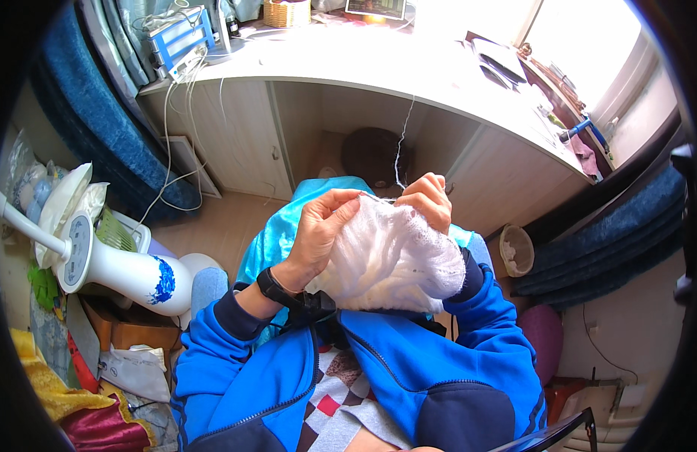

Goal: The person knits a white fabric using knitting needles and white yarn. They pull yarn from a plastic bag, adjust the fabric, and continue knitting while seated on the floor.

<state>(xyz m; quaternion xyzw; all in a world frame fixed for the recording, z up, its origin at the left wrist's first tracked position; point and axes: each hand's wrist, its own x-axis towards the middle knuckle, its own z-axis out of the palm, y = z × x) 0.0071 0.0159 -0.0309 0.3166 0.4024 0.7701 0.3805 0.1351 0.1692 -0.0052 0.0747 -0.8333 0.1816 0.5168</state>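
Observation:
A bunched piece of white, fluffy knitted fabric (388, 265) hangs over my lap, between my two hands. My left hand (320, 231) pinches its upper left edge between thumb and fingertips. Curled around its upper right edge is my right hand (427, 200), with the fingers folded in. A strand of white yarn (399, 147) runs from beside the right hand up to the front edge of the desk. Whether a needle or hook sits between the fingers, I cannot tell. Beneath the fabric, a shiny turquoise cloth (269, 237) covers my lap.
A white desk (326, 59) with cabinets spans the front; a dark round object (368, 158) sits underneath. White cables (167, 124) hang down at its left. A white appliance with blue decoration (139, 277) stands on my left, and a waste bin (517, 251) on my right.

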